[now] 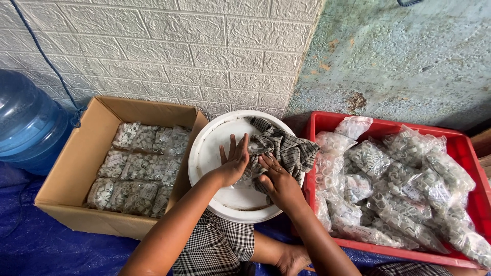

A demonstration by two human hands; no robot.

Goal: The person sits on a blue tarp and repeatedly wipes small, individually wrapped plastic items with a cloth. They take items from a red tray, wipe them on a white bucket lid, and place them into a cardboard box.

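1. My left hand [234,162] lies flat, fingers spread and open, pressing on the checked cloth [280,148] at its left edge; it closes on nothing.
2. My right hand [277,183] rests on the same cloth just to the right, fingers bent over the fabric; I cannot tell whether that grip pinches a fold or only presses down.
3. The cloth sits on the white round lid [212,153] of a bucket, draped from its middle toward the far right rim, between the cardboard box [71,176] and the red crate [468,153].
4. In my judgement, the cloth handles best with one palm holding it down while the other draws it flat, keeping it on the lid.
5. Box and crate hold clear bags of small white parts [138,168]; the parts' exact shape is too small to tell.
6. A blue water jug [28,122] is cut off at the left; the bucket's body is hidden under its lid.
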